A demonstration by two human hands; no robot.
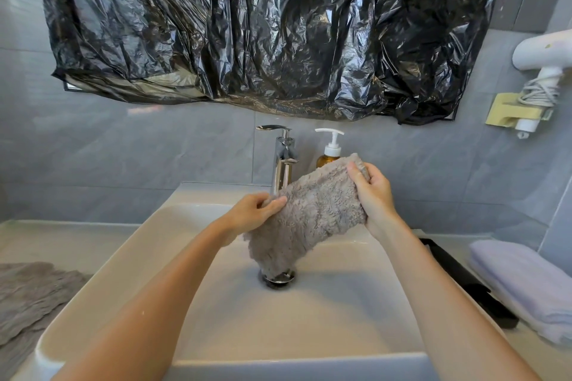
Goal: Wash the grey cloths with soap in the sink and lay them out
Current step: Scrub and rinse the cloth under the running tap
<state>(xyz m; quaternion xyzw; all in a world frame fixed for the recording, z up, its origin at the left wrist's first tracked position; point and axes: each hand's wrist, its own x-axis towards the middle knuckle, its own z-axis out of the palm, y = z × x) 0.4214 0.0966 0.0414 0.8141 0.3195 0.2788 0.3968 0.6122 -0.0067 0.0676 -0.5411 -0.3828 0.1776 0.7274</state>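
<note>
Far left, a spare grey cloth (28,294) lies on the desk (46,238). My left grip (252,212) pinches one edge of the fluffy grey cloth (312,219) over the sink (108,272), and its lower corner hangs at the drain (280,279). My right grip (373,192) is curled round the cloth's upper end, near the soap bottle (329,153).

Only the person's arms showed, both bare from the fingertips down to the lower edge of the view. The left hand (252,210) and right hand (371,192) were uncovered, the wrists likewise. The left forearm (161,288) and right forearm (433,294) were slim and smooth. The fingernails looked short.
</note>
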